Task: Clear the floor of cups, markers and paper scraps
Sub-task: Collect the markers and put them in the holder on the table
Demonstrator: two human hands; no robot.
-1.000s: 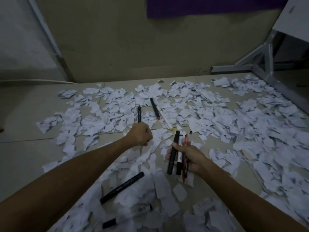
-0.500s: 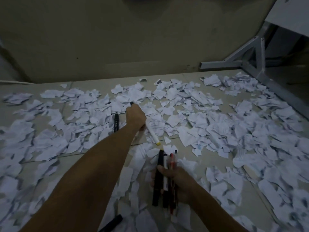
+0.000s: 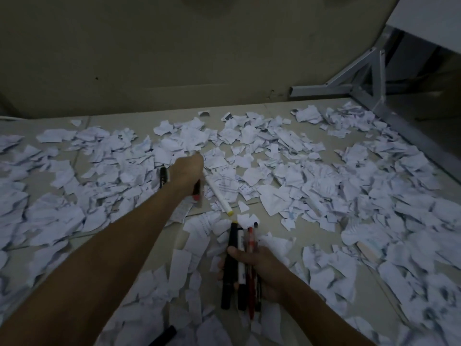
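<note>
Torn white paper scraps cover the tiled floor. My left hand reaches far forward and grips a black marker with a red end that hangs below the fist. Just right of it lies a white marker with a yellow tip. A black marker lies left of the wrist. My right hand, nearer to me, holds a bundle of markers and pens: black, white and red ones. Another black marker shows at the bottom edge. No cups are in view.
A wall runs across the back. At the right stands a grey metal table frame, its foot bar running along the floor beside the scraps. A strip of bare tile lies along the wall.
My left hand reached further forward past the first black marker and closed on the red-ended marker, lifting it off the scraps. The view has tilted down and shifted right. The right hand kept its bundle.
</note>
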